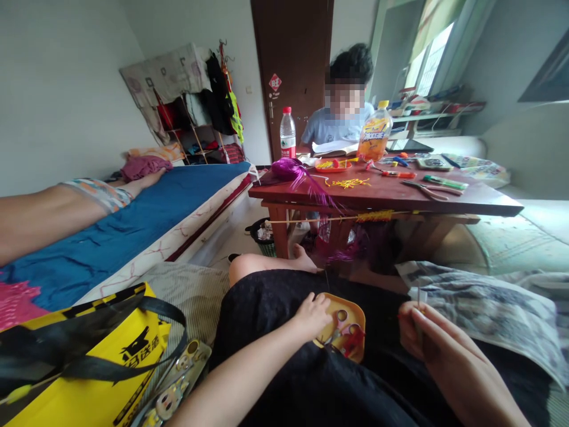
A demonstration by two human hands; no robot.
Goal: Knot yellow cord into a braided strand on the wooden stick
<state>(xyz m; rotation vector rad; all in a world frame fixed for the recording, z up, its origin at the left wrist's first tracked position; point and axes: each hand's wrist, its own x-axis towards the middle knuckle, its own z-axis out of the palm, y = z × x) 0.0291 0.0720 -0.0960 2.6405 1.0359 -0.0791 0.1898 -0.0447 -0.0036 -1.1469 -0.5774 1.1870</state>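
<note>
On my lap, over black cloth, lies a small yellow tray (359, 320). Inside it are scissors with pinkish handles (341, 316) and some red material (353, 339). My left hand (313, 314) rests at the tray's left side, fingers reaching down over the rim, partly spread; I see nothing held in them. To the right of the tray, my right hand (420, 329) is closed in an upright pinch around a thin stick (418, 290). A small pale, translucent piece (422, 296) shows by its fingertips; its kind is unclear.
Ahead, a red-brown table (293, 188) bears bottles, purple tinsel (291, 171), yellow strips (349, 183) and pliers (429, 188). A thin rod (311, 220) with yellow wrapping runs along its front. A person (317, 124) sits behind. Another person's leg (35, 216) lies on the bed. A yellow bag (102, 379) stands left.
</note>
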